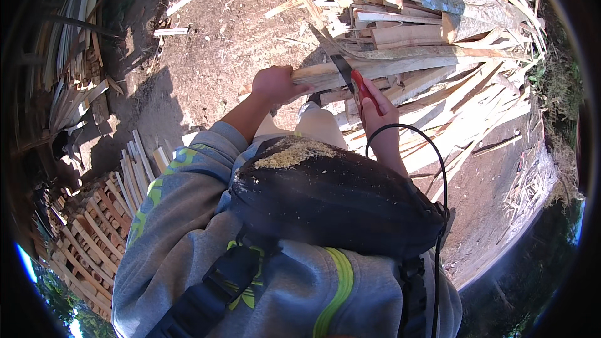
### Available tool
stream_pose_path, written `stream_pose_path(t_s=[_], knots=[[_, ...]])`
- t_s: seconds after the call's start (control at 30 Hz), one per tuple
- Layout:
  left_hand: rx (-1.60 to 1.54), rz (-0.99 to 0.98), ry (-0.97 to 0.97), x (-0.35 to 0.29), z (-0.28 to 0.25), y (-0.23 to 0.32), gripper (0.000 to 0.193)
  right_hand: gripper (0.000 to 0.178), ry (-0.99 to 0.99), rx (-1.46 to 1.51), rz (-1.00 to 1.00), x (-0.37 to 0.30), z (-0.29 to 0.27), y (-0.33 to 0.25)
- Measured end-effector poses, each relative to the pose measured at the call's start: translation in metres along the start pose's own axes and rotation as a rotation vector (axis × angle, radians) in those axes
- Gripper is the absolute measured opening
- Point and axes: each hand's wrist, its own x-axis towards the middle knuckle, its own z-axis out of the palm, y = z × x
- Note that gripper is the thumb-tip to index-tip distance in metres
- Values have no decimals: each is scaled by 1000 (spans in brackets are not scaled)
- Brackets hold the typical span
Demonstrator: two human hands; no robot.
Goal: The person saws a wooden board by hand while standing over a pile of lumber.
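Black bag's (332,200) dusted with sawdust (294,153), saw's (344,70) gripped by right fingers (377,95), plank's (319,76) held by left fingers (286,71), sawing seemingly unfinished.

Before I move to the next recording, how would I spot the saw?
Find the big wood heap at upper right. A long pale board runs leftward from it; the saw crosses that board in view, held in the right grip. Its bright red handle sets it apart from the brown and pale wood around it.
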Motion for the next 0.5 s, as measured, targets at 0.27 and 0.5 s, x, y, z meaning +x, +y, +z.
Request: stream_pose_path(t_s=[0.27,0.5], knots=[[4,-12,-6,21,-10,-5,83,47,-19,-5,0,-6,1,-44],[25,-49,9,27,-15,-6,85,46,12,34,-44,-47,-38,-1]])
